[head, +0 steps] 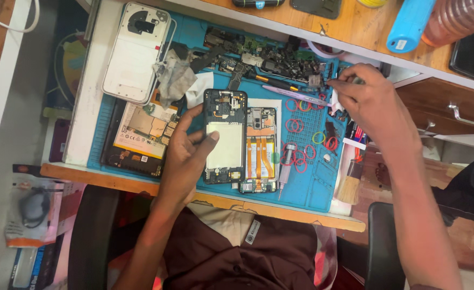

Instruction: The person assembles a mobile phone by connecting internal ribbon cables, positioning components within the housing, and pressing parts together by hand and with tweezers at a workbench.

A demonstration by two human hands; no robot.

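An opened phone (224, 137) with its back off lies on the blue work mat (315, 188), showing a pale battery. My left hand (186, 153) rests against its left edge, thumb on the battery, steadying it. A second opened phone frame (261, 150) with orange flex cables lies just to its right. My right hand (368, 96) is at the mat's upper right, fingers pinched on a small tool or part among the loose parts; what it holds is too small to tell.
A white phone back shell (136, 51) and a dismantled phone (140, 134) lie at the left. Loose parts (269, 56) fill the mat's top. Coloured rubber bands (296, 126), a screwdriver (284, 169) and a brush (349, 182) sit at right. A blue cylinder (409, 24) stands on the shelf.
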